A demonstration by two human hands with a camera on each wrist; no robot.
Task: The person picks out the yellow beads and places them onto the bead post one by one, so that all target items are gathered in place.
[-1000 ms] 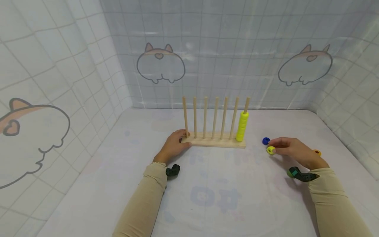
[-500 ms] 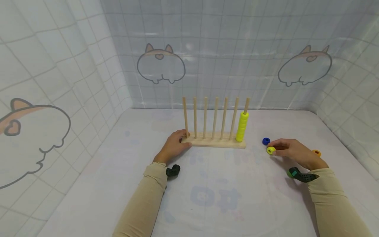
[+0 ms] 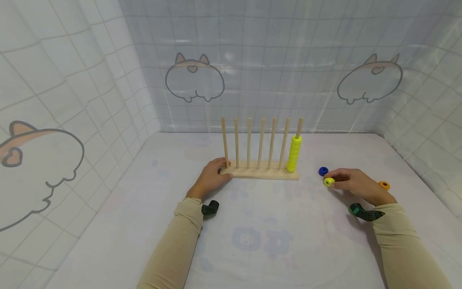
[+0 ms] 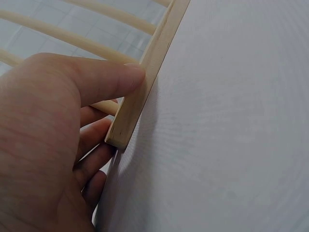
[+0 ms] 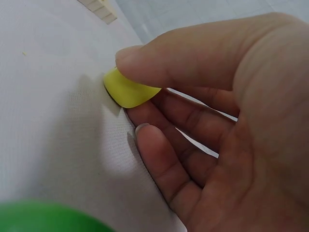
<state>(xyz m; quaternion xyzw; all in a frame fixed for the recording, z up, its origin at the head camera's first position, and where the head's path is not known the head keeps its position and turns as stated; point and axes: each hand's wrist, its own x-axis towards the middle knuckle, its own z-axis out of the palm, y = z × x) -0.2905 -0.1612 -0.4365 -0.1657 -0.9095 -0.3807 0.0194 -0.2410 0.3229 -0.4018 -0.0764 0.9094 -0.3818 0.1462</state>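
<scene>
A wooden peg rack (image 3: 260, 173) with several upright rods stands on the cloth-covered table. Its rightmost rod carries a stack of yellow beads (image 3: 294, 154); the other rods are bare. My left hand (image 3: 210, 176) grips the rack's left end, with the thumb (image 4: 130, 77) on the front edge of the base and the fingers behind. Off to the right of the rack, my right hand (image 3: 355, 185) pinches a loose yellow bead (image 5: 128, 89) between thumb and fingers, low over the cloth. Whether the bead touches the cloth, I cannot tell.
A blue bead (image 3: 323, 171) lies just behind the pinched one. An orange bead (image 3: 384, 185) sits to the right, beyond the right hand. Near the right wrist is a green bead (image 5: 48, 220), mostly hidden in the head view. Draped walls surround the table.
Both hands keep their holds on the rack and the yellow bead. The whole head view has shifted very slightly; nothing else visibly moves.
</scene>
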